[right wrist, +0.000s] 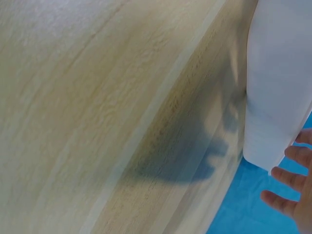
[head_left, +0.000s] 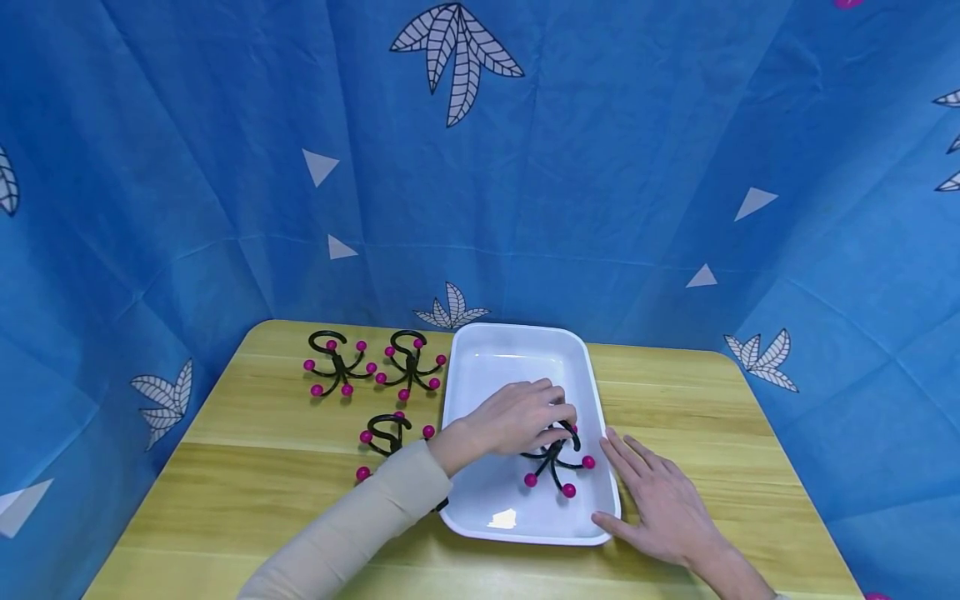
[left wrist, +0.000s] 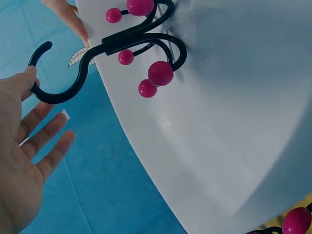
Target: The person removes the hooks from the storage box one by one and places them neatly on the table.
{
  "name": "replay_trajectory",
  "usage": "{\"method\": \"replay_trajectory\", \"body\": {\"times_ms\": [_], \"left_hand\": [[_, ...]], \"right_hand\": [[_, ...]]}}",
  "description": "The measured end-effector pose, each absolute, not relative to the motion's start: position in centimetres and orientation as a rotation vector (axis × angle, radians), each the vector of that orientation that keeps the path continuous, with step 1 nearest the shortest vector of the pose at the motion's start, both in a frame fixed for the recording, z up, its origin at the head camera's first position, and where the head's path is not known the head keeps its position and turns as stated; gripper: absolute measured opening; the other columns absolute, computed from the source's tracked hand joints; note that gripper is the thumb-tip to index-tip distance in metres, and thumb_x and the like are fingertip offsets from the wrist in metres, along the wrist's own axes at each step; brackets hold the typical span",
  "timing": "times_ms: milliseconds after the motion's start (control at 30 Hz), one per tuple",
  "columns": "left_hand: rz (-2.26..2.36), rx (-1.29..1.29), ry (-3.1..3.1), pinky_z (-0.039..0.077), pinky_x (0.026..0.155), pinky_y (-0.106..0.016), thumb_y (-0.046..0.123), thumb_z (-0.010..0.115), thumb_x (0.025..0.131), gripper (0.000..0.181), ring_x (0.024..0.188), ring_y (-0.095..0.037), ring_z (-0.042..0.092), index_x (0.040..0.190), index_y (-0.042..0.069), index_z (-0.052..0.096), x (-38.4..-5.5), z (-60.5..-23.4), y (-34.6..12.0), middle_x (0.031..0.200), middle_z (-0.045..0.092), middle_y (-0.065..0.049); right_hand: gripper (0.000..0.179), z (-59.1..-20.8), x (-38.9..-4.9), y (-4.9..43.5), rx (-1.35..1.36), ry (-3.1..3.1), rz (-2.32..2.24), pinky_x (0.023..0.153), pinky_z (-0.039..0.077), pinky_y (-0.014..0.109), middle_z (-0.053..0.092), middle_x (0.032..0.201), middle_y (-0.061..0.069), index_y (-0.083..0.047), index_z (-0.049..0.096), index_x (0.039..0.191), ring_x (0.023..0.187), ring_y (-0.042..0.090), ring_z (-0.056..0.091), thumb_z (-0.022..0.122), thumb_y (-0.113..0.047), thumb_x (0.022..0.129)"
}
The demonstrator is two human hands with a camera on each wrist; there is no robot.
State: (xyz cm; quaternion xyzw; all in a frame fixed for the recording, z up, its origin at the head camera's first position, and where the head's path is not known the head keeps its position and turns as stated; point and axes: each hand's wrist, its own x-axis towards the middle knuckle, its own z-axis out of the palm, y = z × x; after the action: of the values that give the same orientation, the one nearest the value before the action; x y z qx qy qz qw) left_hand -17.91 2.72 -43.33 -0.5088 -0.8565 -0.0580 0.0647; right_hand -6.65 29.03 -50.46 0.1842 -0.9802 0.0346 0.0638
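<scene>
My left hand (head_left: 521,418) reaches over the white tray (head_left: 483,521) and pinches the curved end of a black multi-prong hanging hook (left wrist: 80,75) between thumb and index finger. Its other fingers are spread loosely. The hook's prongs end in pink balls (left wrist: 161,73) and hang over the tray floor; whether they touch it I cannot tell. Against the tray's right rim rest the fingertips of my right hand (head_left: 660,504), the fingers fairly straight. The right wrist view shows that hand (right wrist: 297,175) beside the tray's outer wall (right wrist: 275,87).
Two similar hooks, one at the far left (head_left: 337,367) and another beside it (head_left: 410,367), lie on the wooden table (head_left: 247,475). A third hook (head_left: 390,433) is partly hidden by my left sleeve (head_left: 367,517). A blue patterned curtain (head_left: 585,167) surrounds the table's back and sides.
</scene>
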Motion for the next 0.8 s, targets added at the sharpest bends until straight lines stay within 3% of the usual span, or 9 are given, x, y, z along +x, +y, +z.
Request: {"method": "replay_trajectory", "body": {"times_ms": [300,800], "left_hand": [[-0.192,-1.546,-2.561,0.045,0.072,-0.018,0.043,0.059,0.108,0.019,0.090,-0.008,0.058,0.112,0.029,0.070,-17.85,-43.24,2.69,0.100,0.066,0.010],[-0.258,-1.549,-2.603,0.043,0.071,-0.018,0.041,0.061,0.107,0.017,0.089,-0.008,0.057,0.111,0.027,0.070,-17.39,-42.49,2.30,0.098,0.066,0.010]], "right_hand": [[0.099,-50.37,-6.69,29.09,0.560,-2.956,0.111,0.106,0.051,0.063,0.047,0.166,0.007,-0.014,0.047,0.160,0.147,0.038,0.052,0.070,-0.075,0.084],[0.101,-50.34,-6.61,28.97,0.531,-2.992,0.123,0.108,0.050,0.064,0.045,0.168,0.007,-0.015,0.045,0.161,0.149,0.037,0.050,0.068,-0.077,0.085]]}}
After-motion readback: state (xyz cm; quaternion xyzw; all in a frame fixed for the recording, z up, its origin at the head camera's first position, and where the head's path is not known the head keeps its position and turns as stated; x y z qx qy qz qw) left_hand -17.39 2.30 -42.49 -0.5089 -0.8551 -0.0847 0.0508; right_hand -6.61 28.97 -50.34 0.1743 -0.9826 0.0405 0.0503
